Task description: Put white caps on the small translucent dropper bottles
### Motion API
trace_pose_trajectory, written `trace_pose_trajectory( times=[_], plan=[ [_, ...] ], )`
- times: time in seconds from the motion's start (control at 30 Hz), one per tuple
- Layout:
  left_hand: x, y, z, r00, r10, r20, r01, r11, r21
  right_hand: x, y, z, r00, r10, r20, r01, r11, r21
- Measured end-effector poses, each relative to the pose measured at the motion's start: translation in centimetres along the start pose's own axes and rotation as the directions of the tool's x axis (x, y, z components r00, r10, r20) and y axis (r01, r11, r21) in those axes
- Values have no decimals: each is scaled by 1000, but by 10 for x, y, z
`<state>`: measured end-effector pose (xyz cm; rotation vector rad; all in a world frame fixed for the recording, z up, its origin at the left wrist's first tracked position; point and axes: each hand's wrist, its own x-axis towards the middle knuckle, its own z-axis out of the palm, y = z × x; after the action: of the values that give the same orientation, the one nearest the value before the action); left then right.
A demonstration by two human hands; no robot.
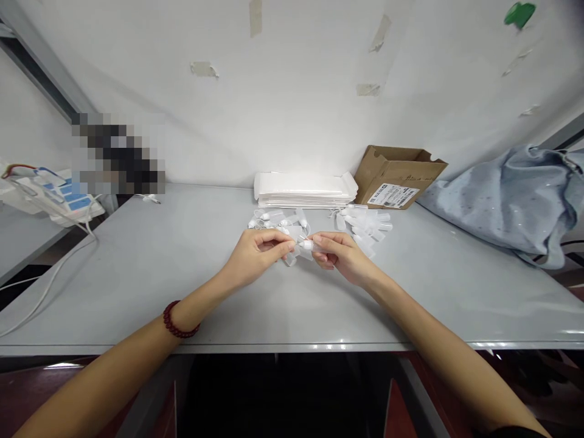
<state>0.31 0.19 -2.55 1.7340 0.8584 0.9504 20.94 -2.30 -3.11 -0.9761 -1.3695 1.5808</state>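
My left hand point(259, 252) and my right hand point(340, 254) meet over the middle of the grey table point(137, 274). Between their fingertips they pinch a small clear plastic piece with a white cap point(305, 246). The left hand's fingers are curled around one end, the right hand's thumb and fingers grip the capped end. Just beyond the hands lie two loose heaps of the same small clear pieces, one at the left point(278, 220) and one at the right point(365, 224). A dark red bead bracelet point(176, 322) is on my left wrist.
A stack of white flat bags point(303, 190) lies against the wall, with an open cardboard box point(396, 176) to its right. A grey-blue cloth bundle point(511, 201) covers the table's right end. At the far left stand a device and cables point(50, 194).
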Motion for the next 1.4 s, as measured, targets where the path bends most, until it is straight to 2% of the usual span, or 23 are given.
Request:
trace_pose_trajectory(
  times=[0.13, 0.23, 0.3, 0.37, 0.47, 0.63, 0.7, 0.77, 0.83, 0.9, 0.93, 1.03, 1.23, 1.4],
  plan=[
    [3, 2, -6, 992, -104, -76, 104, 995, 1, 3, -3, -8, 992, -30, -124, 22, 997, -68],
    [4, -1, -9, 980, -143, -135, 143, 990, -14, 6, 2, -16, 957, -101, -272, 17, 956, -293],
    [4, -2, -9, 981, -142, -135, 140, 990, -25, 9, 9, -20, 928, -183, -324, 3, 874, -487],
    [4, -3, -8, 982, -139, -125, 137, 990, -27, 12, 15, -21, 912, -269, -311, 1, 758, -652],
    [4, -2, -6, 985, -137, -103, 136, 991, -21, 14, 23, -23, 909, -339, -242, 19, 613, -790],
    [3, 0, -6, 986, -133, -100, 132, 991, -13, 16, 20, -37, 895, -410, -173, 57, 491, -869],
    [3, 1, -7, 985, -134, -106, 133, 991, -15, 15, 13, -49, 870, -452, -197, 32, 450, -892],
    [4, 2, -7, 984, -138, -109, 138, 990, -8, 11, 3, -63, 842, -478, -251, -49, 395, -917],
    [4, 2, -7, 984, -139, -111, 140, 990, -3, 5, -8, -77, 841, -426, -332, -200, 325, -924],
    [4, 3, -6, 983, -142, -115, 142, 990, -3, -3, -19, -89, 867, -263, -424, -350, 285, -892],
    [4, 2, -5, 983, -143, -117, 143, 990, -4, -7, -24, -93, 877, -182, -444, -385, 285, -878],
    [5, 1, -3, 982, -149, -118, 150, 989, -1, -15, -33, -100, 868, 4, -497, -480, 268, -835],
    [5, -1, -2, 982, -154, -110, 156, 988, 7, -19, -33, -97, 855, 186, -484, -516, 213, -829],
    [5, -2, -2, 981, -166, -105, 166, 986, -6, -19, -28, -90, 848, 173, -502, -521, 94, -848]
  ],
)
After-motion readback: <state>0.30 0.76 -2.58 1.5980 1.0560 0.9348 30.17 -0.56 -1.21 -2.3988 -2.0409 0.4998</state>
